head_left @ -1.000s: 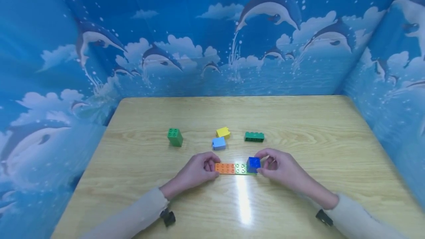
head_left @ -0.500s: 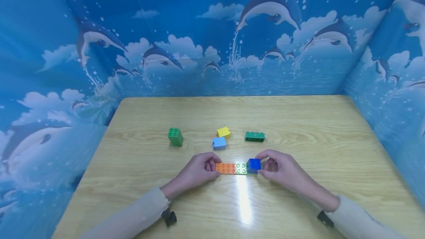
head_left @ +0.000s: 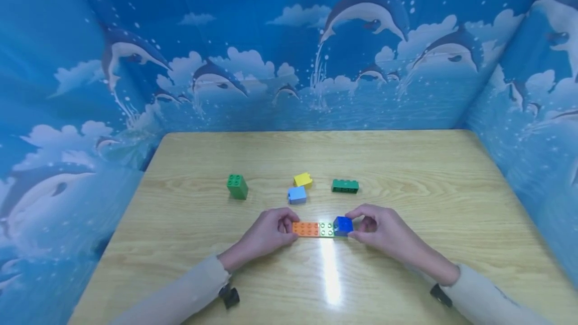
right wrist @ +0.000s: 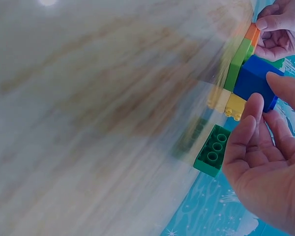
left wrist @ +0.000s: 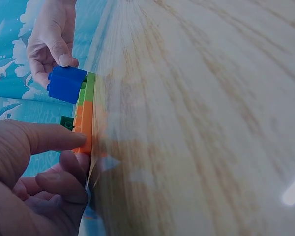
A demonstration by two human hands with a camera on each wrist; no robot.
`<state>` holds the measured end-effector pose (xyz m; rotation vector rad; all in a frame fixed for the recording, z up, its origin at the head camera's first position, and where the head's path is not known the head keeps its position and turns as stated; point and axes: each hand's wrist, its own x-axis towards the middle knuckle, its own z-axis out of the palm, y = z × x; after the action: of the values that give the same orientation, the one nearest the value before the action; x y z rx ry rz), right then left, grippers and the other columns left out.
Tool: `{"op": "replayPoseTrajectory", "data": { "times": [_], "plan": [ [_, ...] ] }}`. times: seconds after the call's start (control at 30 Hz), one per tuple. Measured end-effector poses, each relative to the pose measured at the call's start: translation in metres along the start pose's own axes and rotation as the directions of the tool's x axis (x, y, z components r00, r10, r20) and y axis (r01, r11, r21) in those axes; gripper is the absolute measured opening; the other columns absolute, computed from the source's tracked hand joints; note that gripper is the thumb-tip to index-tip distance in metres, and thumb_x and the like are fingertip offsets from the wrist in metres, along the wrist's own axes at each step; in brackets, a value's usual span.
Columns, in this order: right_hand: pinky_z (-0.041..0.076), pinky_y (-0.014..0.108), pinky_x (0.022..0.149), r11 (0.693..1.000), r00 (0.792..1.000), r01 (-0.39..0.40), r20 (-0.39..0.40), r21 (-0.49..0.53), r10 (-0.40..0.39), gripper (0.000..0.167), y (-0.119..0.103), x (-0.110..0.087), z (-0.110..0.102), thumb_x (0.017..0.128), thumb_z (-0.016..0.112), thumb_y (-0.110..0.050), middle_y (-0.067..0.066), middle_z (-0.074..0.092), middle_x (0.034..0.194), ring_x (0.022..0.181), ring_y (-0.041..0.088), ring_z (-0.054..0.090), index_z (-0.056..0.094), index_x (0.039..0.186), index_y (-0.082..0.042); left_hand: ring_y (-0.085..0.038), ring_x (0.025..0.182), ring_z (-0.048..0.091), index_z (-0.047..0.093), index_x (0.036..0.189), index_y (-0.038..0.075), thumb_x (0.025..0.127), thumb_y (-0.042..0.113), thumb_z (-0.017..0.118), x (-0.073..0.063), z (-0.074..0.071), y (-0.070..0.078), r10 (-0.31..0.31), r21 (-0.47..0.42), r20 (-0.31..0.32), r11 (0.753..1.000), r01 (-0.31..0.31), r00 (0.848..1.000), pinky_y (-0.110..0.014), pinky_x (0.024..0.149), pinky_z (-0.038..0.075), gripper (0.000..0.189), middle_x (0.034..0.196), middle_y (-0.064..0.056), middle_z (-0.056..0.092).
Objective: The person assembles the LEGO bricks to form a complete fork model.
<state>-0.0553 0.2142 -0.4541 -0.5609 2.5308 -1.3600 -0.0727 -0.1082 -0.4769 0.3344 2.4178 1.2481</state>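
The dark blue block is sitting on the right end of the one light green block, leaning a little in the left wrist view; I cannot tell whether it is fully pressed down. Four light green studs are showing beside it. The one orange block is lying end to end with the light green one, showing eight studs in two rows of four.

Two hands are working here. The left hand is pinching the orange block's left end, thumb and forefinger clamped on it. The right hand is gripping the dark blue block by its right side, thumb and fingers closed on it.

Seven blocks in all are resting on the table or on one another, four of them beyond the hands. One tall green block is standing upright at the left, showing four studs. One light blue block is lying just in front of one yellow block, both pointing their studs sideways. One dark green block is lying on its side further right, its hollow showing three round tubes.
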Motion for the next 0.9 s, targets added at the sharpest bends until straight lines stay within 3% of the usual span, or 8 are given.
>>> {"op": "replayPoseTrajectory", "data": {
  "times": [0.47,0.7,0.9],
  "plan": [
    [0.057,0.026,0.061,0.999,1.0,0.001,0.008,-0.038,0.0,0.037,-0.004,0.0048,-0.0014,0.086,0.092,-0.005,0.002,0.075,0.099,0.074,0.012,0.064,0.079,0.121,-0.006,-0.015,0.074,0.062,0.076,0.116,0.01,0.087,0.003,0.089,0.0004,0.0014,0.0007,-0.006,0.017,-0.019,1.0,0.007,1.0,-0.024,0.062,0.052,0.032,0.088,0.004,0.067],
    [0.056,0.025,0.059,0.995,1.0,0.005,0.022,-0.101,-0.002,0.036,-0.0069,0.0085,-0.0029,0.085,0.092,-0.004,-0.002,0.074,0.098,0.071,0.009,0.062,0.08,0.119,-0.007,-0.016,0.076,0.063,0.076,0.117,0.008,0.088,0.003,0.088,0.0011,0.0002,-0.001,0.01,0.0,-0.021,1.0,-0.01,1.0,-0.025,0.063,0.054,0.032,0.088,0.003,0.067],
    [0.056,0.025,0.059,0.996,1.0,0.001,0.017,-0.092,0.001,0.037,-0.0083,0.0058,-0.0007,0.084,0.092,-0.002,-0.002,0.076,0.103,0.071,0.009,0.062,0.08,0.119,-0.006,-0.016,0.077,0.063,0.076,0.116,0.008,0.088,0.003,0.088,-0.0009,0.0019,-0.0019,0.015,-0.015,-0.016,1.0,-0.015,1.0,-0.026,0.066,0.055,0.031,0.087,0.003,0.067]
  ]
}}
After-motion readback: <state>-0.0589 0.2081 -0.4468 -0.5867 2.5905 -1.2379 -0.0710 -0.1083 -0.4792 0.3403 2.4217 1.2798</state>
